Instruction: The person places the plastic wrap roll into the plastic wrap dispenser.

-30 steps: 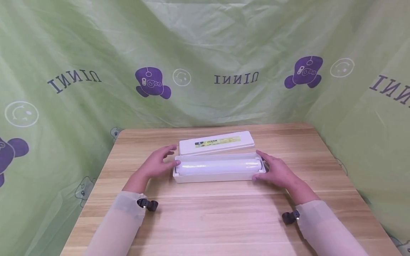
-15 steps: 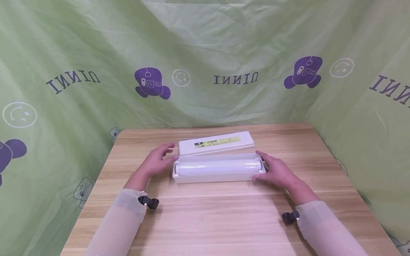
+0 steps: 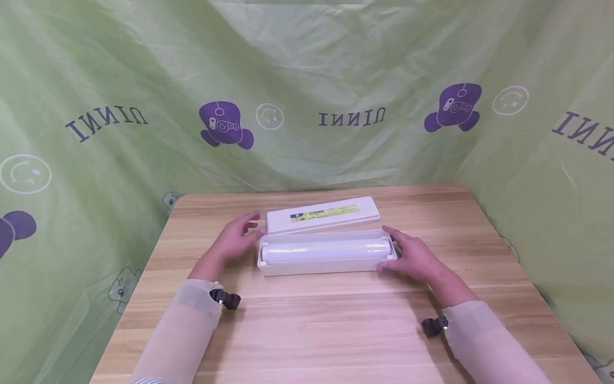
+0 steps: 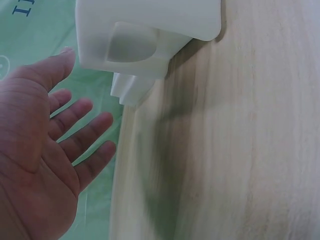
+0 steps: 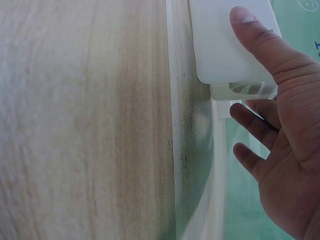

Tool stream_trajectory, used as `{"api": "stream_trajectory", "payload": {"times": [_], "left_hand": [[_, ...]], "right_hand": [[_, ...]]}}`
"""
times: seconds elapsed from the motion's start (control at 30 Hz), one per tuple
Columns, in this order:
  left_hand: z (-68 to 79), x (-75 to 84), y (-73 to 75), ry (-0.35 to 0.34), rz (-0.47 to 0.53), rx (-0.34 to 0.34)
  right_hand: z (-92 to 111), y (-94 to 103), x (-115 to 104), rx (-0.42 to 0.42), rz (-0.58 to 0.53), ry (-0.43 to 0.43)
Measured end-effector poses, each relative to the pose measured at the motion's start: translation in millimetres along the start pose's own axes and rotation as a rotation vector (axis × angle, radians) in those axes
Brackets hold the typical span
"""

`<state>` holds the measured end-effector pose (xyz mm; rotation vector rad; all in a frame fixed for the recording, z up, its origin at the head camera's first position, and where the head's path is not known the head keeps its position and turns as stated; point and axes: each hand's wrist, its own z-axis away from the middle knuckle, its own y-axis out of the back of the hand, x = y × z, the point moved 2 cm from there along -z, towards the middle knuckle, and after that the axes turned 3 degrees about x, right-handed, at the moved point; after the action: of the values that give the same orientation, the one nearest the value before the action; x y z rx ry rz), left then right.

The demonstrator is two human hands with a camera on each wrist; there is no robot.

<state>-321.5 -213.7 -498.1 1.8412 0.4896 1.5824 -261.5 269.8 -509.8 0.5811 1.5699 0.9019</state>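
A long white plastic cling film box (image 3: 321, 268) lies lidless across the table, with a shiny roll of film (image 3: 326, 250) inside it. My right hand (image 3: 416, 258) holds the box's right end. Its thumb (image 5: 260, 42) presses the front wall and the other fingers reach behind, as the right wrist view shows. At the opposite end, my left hand (image 3: 233, 240) hovers with fingers spread and relaxed, its thumb close to the back left corner. The left wrist view shows a gap between that palm (image 4: 35, 200) and the box's end wall (image 4: 132, 42).
Behind the box lies its white lid (image 3: 366, 207), slightly askew, bearing a yellow-green label (image 3: 326, 213). The wooden table (image 3: 326, 330) reaches back to a green curtain (image 3: 307, 64) printed with purple figures. Each wrist wears a small black camera.
My left thumb has come off the left rim of the box, and that hand has shifted slightly back and away. The right hand keeps its place.
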Motion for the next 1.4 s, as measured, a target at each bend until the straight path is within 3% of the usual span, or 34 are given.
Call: {"api": "stream_trajectory", "payload": {"times": [0.97, 1.4], "left_hand": [[-19.1, -19.4, -5.7, 0.022, 0.012, 0.001], [-29.2, -28.8, -11.6, 0.028, -0.075, 0.001]], "right_hand": [[-0.1, -0.1, 0.7, 0.005, 0.003, -0.001], [0.5, 0.4, -1.0, -0.004, 0.0, -0.022]]}}
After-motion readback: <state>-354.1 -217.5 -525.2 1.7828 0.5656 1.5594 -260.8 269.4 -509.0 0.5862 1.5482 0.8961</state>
